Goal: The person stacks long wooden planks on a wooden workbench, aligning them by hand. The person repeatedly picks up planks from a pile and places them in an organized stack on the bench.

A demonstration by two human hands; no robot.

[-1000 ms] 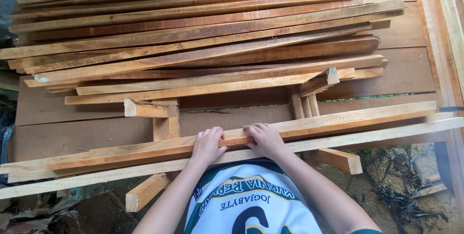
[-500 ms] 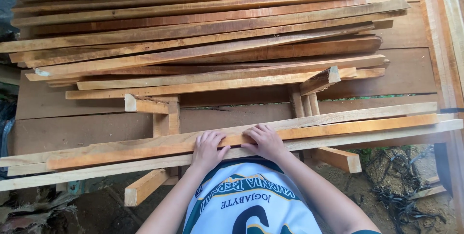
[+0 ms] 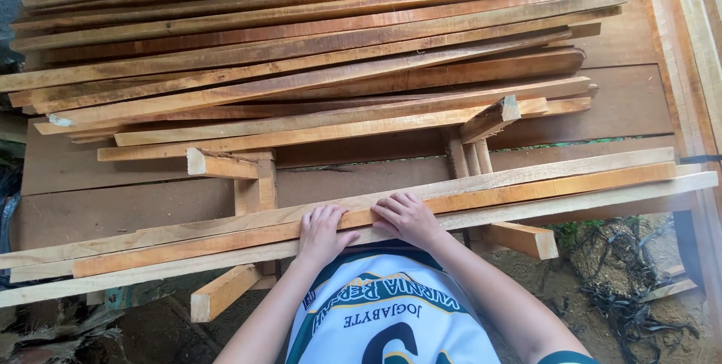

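Under both your palms lies the orange-brown wooden slat (image 3: 376, 217): left hand (image 3: 322, 233) and right hand (image 3: 406, 217) rest flat, grip open, fingers spread, pale slats (image 3: 526, 210) just beside them.

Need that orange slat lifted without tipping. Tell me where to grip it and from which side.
Probably grip the orange slat near its middle, from the near long edge, where the left hand and right hand lie flat on it. It is long, thin and sandwiched between two paler slats, so a central, two-handed hold should balance it.
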